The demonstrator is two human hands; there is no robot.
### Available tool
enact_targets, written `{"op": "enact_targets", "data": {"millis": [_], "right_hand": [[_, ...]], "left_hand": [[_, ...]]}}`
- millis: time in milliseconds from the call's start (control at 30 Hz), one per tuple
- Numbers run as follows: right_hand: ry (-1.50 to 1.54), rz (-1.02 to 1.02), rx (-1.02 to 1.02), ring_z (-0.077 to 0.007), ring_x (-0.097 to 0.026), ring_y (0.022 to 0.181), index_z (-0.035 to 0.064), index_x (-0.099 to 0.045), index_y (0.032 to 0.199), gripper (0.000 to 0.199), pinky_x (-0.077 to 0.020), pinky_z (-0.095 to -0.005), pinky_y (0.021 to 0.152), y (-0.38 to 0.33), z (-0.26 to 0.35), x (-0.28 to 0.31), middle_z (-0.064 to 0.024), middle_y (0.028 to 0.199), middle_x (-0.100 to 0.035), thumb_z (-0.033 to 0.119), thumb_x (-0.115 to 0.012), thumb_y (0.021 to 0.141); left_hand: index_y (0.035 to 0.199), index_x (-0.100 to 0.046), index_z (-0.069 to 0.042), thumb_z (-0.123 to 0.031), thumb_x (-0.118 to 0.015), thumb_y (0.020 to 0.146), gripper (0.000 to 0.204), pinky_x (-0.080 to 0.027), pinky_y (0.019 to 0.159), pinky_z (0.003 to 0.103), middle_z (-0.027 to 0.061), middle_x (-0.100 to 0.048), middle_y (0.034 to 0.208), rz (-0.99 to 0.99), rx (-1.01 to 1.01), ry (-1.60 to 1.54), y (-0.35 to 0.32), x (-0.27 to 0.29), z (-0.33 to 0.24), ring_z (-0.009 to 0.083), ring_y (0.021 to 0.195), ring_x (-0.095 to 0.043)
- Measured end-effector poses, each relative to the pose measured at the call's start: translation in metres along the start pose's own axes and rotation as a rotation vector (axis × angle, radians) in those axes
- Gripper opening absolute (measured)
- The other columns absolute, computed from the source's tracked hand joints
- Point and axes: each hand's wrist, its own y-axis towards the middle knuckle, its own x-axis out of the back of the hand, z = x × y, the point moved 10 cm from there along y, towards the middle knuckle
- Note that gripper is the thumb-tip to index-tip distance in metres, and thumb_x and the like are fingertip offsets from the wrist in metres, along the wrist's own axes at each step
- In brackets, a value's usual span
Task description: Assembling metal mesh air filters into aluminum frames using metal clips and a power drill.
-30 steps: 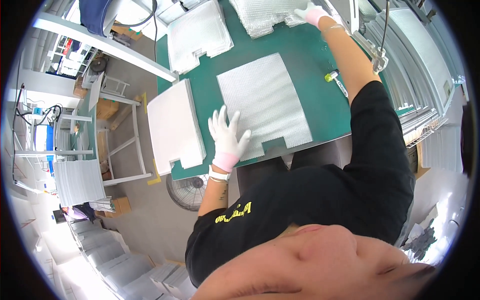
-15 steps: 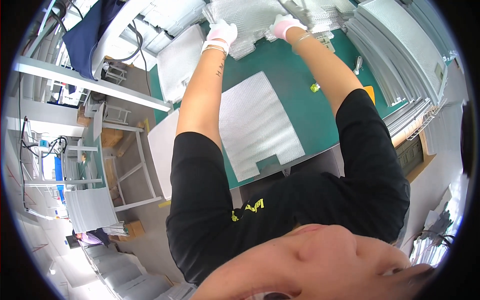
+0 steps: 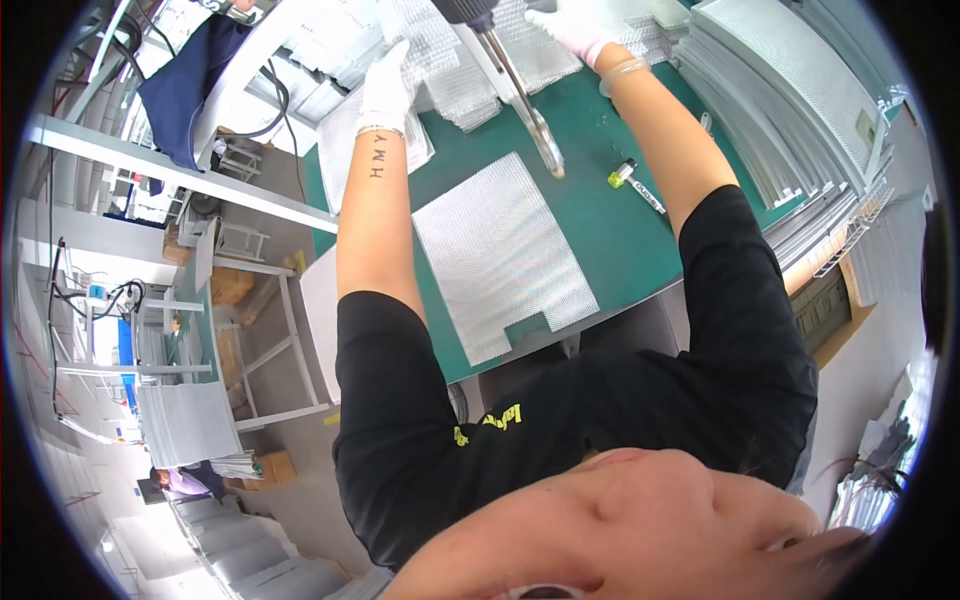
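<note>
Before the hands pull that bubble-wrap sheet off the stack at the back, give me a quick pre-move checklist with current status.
1. Left hand gloved, resting on bubble-wrap stack: ok.
2. Right hand gloved, on the stack: ok.
3. Only one sheet gripped: cannot tell.
4. Flat mesh sheet lying square on green mat: ok.
5. Hanging power tool clear of the pull path: not ok, it hangs between the arms.
6. Marker pen clear of the sheet: ok.

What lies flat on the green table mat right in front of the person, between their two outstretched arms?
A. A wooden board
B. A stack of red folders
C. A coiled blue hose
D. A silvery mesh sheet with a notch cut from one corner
D: a silvery mesh sheet lies flat on the green mat, a notch cut from its near corner.
</note>
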Motion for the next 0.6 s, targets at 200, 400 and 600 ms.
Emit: {"op": "enact_targets", "data": {"millis": [200, 400, 600], "right_hand": [[0.233, -0.038, -0.092, -0.0365, -0.064, 0.104, 0.0048, -0.050, 0.135, 0.057, -0.0495, -0.0425, 0.092, -0.034, -0.010, 0.005, -0.0221, 0.114, -0.065, 0.034, -0.062, 0.088], [-0.128, -0.024, 0.201, -0.0268, -0.064, 0.076, 0.0147, -0.051, 0.139, 0.060, -0.0522, -0.0362, 0.073, -0.166, 0.067, 0.004, -0.0097, 0.082, -0.064, 0.018, -0.072, 0.083], [-0.096, 0.230, -0.029, -0.0245, -0.061, 0.068, 0.0062, -0.058, 0.132, 0.053, -0.0508, -0.0323, 0.066, -0.298, 0.080, -0.009, -0.0104, 0.079, -0.060, 0.013, -0.074, 0.081]], "left_hand": [[0.124, -0.056, 0.008, -0.018, -0.068, 0.085, 0.048, -0.048, 0.092, 0.037, 0.0229, -0.063, 0.117, -0.225, 0.385, -0.263, -0.053, 0.016, -0.042, 0.0318, 0.105, -0.063], [0.135, -0.045, 0.005, -0.015, -0.071, 0.084, 0.061, -0.051, 0.085, 0.036, 0.0169, -0.068, 0.102, -0.359, 0.334, -0.102, -0.195, 0.072, -0.118, 0.0255, 0.092, -0.065], [0.143, -0.037, 0.002, -0.002, -0.070, 0.084, 0.068, -0.047, 0.062, 0.019, 0.0042, -0.063, 0.095, -0.342, 0.701, -0.281, -0.362, 0.074, -0.162, 0.0062, 0.070, -0.056]]}}
